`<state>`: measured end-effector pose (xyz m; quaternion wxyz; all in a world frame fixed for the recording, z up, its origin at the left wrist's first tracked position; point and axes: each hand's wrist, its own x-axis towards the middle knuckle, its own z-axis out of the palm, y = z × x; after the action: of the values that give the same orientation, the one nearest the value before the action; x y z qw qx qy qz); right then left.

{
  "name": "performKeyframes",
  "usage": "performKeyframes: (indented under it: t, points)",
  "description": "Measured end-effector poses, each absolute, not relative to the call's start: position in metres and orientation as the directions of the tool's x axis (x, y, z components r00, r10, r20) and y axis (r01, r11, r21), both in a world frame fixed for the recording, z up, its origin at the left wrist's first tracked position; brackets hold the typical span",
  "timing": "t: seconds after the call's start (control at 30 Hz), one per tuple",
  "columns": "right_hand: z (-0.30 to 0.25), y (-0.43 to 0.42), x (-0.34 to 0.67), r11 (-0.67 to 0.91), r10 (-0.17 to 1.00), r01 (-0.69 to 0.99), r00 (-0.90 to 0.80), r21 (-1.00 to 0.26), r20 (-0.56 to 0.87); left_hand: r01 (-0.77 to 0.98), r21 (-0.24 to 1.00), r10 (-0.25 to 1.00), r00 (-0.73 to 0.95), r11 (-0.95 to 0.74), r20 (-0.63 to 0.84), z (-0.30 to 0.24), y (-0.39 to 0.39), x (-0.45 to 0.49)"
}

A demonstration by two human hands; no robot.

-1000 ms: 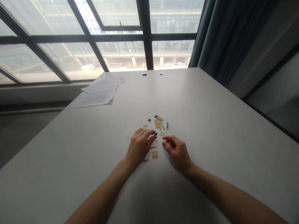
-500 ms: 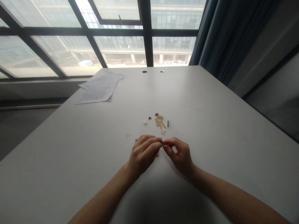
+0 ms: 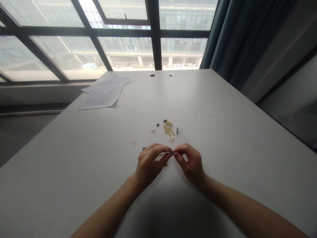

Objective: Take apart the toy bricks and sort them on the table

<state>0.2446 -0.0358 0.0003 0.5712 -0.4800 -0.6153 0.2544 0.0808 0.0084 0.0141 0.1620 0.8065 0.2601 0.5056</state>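
Observation:
Between my two hands, just above the table, is a small dark grey building brick (image 3: 171, 152). My left hand (image 3: 151, 161) pinches it from the left with thumb and fingertips. From the right, the thumb and index finger of my right hand (image 3: 189, 162) close on its other end; the fingers cover most of it. Beyond the hands lie tan bricks (image 3: 168, 130), a grey brick (image 3: 177, 130), a white piece (image 3: 171, 139) and small black pieces (image 3: 158, 125). Another grey brick (image 3: 144, 148) shows beside my left hand, and a tan piece (image 3: 165, 165) is partly hidden under it.
The white table (image 3: 223, 138) stretches to the window (image 3: 128, 53). Printed sheets of paper (image 3: 104, 94) lie at its far left. Two round cable holes, one of them dark (image 3: 152, 75), sit near the far edge. A blue curtain (image 3: 230, 43) hangs at the right.
My left fingers have shifted their hold, with thumb and index now further apart behind the tips and the brick turned between them. My right hand stays nearly in place.

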Motion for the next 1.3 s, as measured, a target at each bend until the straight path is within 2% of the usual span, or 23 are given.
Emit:
performKeyframes:
  t: [0.1,0.3,0.53,0.7,0.87,1.07,1.3]
  points:
    - [0.0,-0.035,0.246,0.409,0.88,0.316,0.112,-0.856,0.461,0.267,0.555,0.616,0.348,-0.788,0.707,0.013,0.008,0.08]
    - [0.001,-0.033,0.248,0.438,0.856,0.385,0.098,-0.812,0.508,0.331,0.535,0.627,0.338,-0.777,0.702,0.012,0.009,0.082]
    - [-0.001,-0.024,0.256,0.304,0.93,0.442,0.053,-0.844,0.363,0.431,0.553,0.695,0.33,-0.713,0.639,0.015,0.015,0.076]
    - [-0.004,-0.019,0.259,0.294,0.941,0.589,-0.042,-0.753,0.335,0.456,0.561,0.709,0.277,-0.691,0.648,0.02,0.025,0.068]
    - [-0.007,-0.019,0.257,0.219,0.968,0.592,-0.03,-0.776,0.25,0.443,0.547,0.693,0.302,-0.71,0.654,0.021,0.027,0.066]
    - [-0.008,-0.017,0.258,0.248,0.959,0.663,-0.067,-0.706,0.274,0.459,0.548,0.704,0.307,-0.699,0.641,0.019,0.031,0.063]
    - [-0.009,-0.015,0.258,0.211,0.962,0.74,-0.042,-0.639,0.269,0.561,0.562,0.757,0.198,-0.608,0.622,0.018,0.043,0.049]
